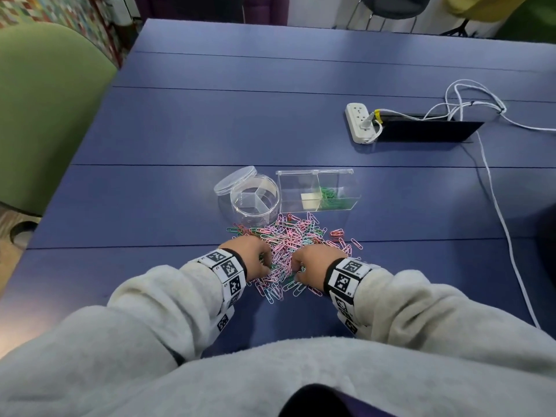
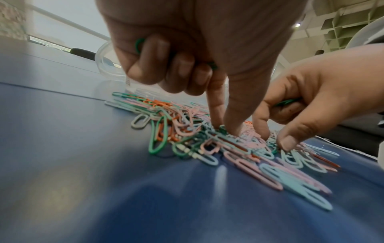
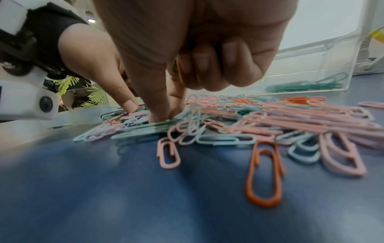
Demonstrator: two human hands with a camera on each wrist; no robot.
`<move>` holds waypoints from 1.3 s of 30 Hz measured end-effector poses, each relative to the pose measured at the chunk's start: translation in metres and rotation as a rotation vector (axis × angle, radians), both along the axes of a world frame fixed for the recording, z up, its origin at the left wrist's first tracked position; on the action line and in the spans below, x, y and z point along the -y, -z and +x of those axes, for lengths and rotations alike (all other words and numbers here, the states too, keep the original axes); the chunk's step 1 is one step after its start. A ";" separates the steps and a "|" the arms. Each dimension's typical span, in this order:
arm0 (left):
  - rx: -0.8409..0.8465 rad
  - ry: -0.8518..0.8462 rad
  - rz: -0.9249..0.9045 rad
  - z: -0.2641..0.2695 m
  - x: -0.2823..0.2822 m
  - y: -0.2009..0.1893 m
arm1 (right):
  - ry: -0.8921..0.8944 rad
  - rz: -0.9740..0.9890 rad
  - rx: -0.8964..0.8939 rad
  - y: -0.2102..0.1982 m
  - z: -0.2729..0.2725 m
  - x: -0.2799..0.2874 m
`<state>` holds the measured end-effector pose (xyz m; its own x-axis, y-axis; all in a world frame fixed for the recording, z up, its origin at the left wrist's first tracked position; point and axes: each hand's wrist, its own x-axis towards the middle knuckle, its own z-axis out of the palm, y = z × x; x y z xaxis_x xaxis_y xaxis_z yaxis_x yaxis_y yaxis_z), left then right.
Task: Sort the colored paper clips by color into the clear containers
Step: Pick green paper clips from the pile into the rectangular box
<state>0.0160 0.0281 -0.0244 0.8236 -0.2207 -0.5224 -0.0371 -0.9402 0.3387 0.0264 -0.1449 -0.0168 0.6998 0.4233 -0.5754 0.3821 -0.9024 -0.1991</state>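
A mixed pile of pink, pale blue, green and orange paper clips (image 1: 288, 242) lies on the blue table in front of two clear containers. My left hand (image 1: 264, 266) keeps green clips (image 2: 137, 46) tucked under its curled fingers. Its thumb and forefinger pinch into the pile (image 2: 207, 141). My right hand (image 1: 297, 270) also holds green clips (image 2: 287, 102) in its curled fingers, with thumb and forefinger down among the clips (image 3: 207, 125). The rectangular clear box (image 1: 346, 176) holds green clips (image 3: 303, 85) in its right half. The round divided tub (image 1: 240, 213) looks bare inside.
The tub's lid (image 1: 234, 180) leans against its far left side. A white power strip (image 1: 358, 121) with white cables (image 1: 496, 212) and a dark cable slot sit at the far right. A green chair (image 1: 45, 115) stands left of the table.
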 end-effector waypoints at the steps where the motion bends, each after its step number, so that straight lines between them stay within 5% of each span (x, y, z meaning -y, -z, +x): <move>1: 0.005 -0.005 -0.003 -0.001 -0.001 0.001 | -0.005 -0.003 0.002 0.001 0.000 0.002; 21: -0.019 0.032 0.036 0.001 0.007 0.001 | -0.131 -0.068 0.017 -0.001 -0.003 -0.004; 31: -0.008 -0.295 -0.202 -0.003 -0.005 0.006 | -0.116 -0.101 -0.004 0.001 -0.004 -0.011; 39: -0.040 -0.362 -0.221 -0.008 -0.012 0.007 | -0.079 -0.045 -0.022 0.000 -0.005 -0.006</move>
<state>0.0076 0.0399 -0.0313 0.8488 -0.0312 -0.5278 0.2992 -0.7948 0.5281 0.0213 -0.1387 -0.0168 0.6522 0.4504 -0.6098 0.4487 -0.8777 -0.1683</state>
